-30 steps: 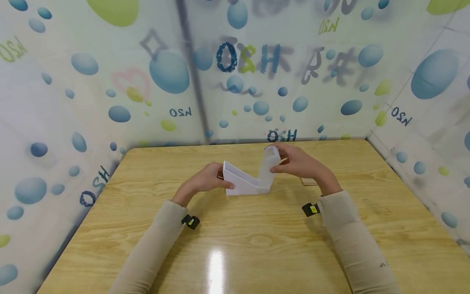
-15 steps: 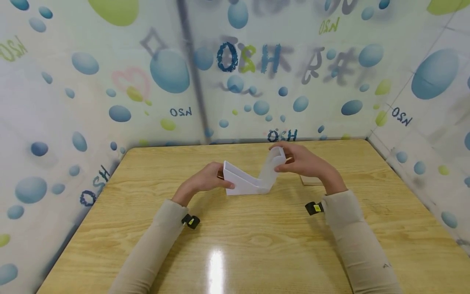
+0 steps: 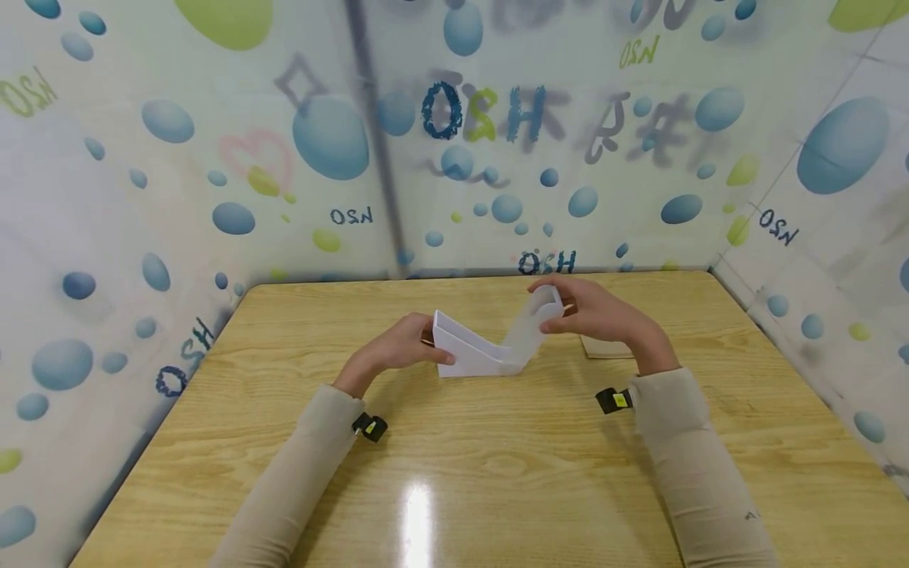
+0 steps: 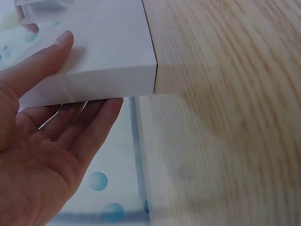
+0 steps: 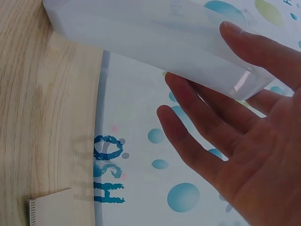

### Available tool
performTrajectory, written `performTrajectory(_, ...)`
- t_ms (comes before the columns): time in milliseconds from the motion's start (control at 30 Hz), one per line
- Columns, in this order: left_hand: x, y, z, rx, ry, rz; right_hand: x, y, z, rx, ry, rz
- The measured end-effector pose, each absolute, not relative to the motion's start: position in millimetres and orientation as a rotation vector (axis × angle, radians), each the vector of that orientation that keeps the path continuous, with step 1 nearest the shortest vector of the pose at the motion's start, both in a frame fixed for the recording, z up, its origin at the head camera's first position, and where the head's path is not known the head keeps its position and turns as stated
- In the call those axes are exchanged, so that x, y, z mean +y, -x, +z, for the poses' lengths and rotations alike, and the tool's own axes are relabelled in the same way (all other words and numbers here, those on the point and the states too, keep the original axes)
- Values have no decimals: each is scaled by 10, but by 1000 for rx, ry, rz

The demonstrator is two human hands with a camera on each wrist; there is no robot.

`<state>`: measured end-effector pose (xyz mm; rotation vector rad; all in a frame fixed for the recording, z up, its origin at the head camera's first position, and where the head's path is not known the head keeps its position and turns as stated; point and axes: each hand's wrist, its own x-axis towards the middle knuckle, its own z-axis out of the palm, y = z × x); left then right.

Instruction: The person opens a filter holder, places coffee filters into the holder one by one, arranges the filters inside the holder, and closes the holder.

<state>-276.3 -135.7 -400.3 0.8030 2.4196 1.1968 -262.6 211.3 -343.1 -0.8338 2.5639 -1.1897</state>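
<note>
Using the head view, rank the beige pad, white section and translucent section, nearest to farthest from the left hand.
1. White section, held by the left hand.
2. Translucent section, just right of it.
3. Beige pad, farthest right.

Head view bright, evenly lit; hard white glare streak (image 3: pixel 417 525) on glossy table (image 3: pixel 490 450), near bottom edge; soft dark shadow along left sleeve (image 3: pixel 291 481); wide-angle stretch toward corners; wrist views dimmer, greyer, slightly hazy; left wrist view blurry in wood grain at lower right; right wrist view shows small glint on white holder (image 5: pixel 141 37)
</note>
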Motion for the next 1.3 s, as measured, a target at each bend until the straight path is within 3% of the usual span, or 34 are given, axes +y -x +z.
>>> performTrajectory(1300,-1363,2770,-4004,2428,-792,1191,2330,2632,-3405,2598,774,-1074)
